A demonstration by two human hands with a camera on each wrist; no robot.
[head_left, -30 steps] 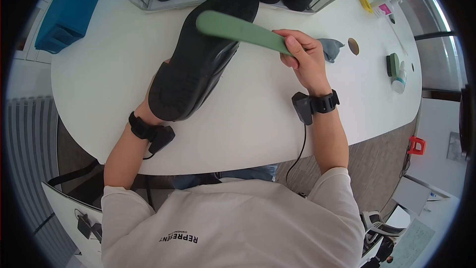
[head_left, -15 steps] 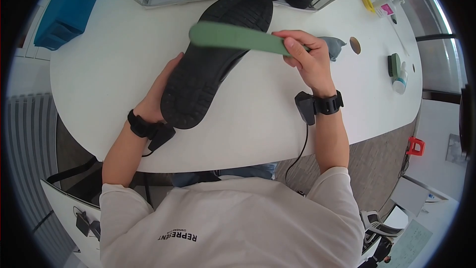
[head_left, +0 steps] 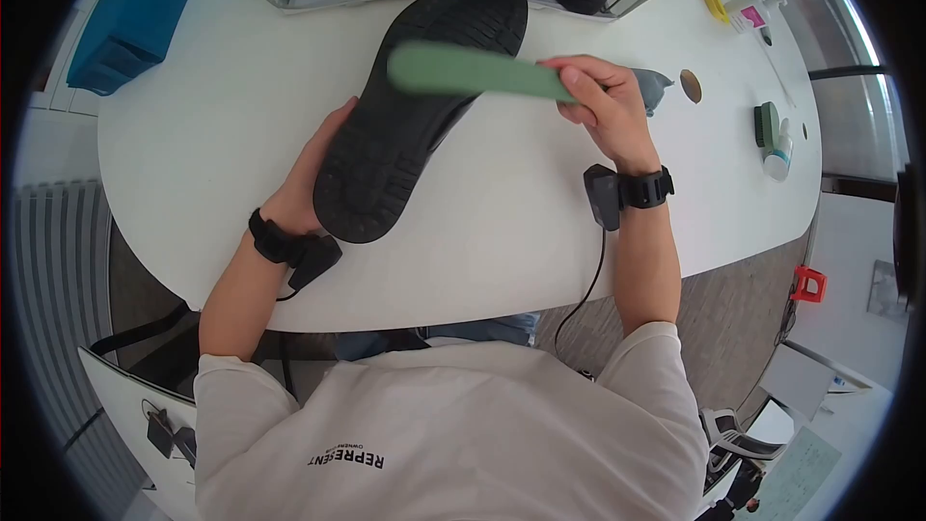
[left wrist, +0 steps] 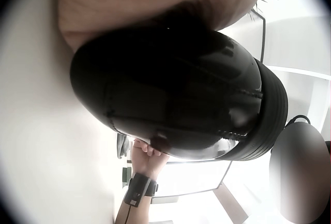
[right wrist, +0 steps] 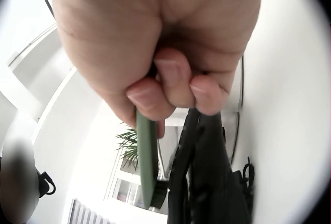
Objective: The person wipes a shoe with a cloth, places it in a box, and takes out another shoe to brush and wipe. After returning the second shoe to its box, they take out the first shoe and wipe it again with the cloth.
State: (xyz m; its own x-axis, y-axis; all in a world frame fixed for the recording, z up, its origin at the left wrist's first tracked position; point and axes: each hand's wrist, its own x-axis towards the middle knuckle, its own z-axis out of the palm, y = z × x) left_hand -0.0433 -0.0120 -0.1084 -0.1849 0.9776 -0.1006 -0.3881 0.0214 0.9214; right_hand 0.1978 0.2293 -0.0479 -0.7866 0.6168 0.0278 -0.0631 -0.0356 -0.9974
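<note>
Above the white, curved-edge desk [head_left: 502, 232], the left hand [head_left: 304, 178] grips a sole-up black leather shoe [head_left: 371, 174] while the right hand [head_left: 612, 116] pinches a green-backed brush [head_left: 482, 73] over it, apparently mid-scrub, the next stroke calling for steadiness.

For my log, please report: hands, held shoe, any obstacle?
Left hand holds black shoe, sole up. Right hand grips green brush over sole. Nothing visible between them.

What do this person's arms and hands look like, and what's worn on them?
The left hand and right hand are gloveless. Black wrist straps each hold a chunky, angular black box trailing a thin black cable. The short sleeves are off-white.
</note>
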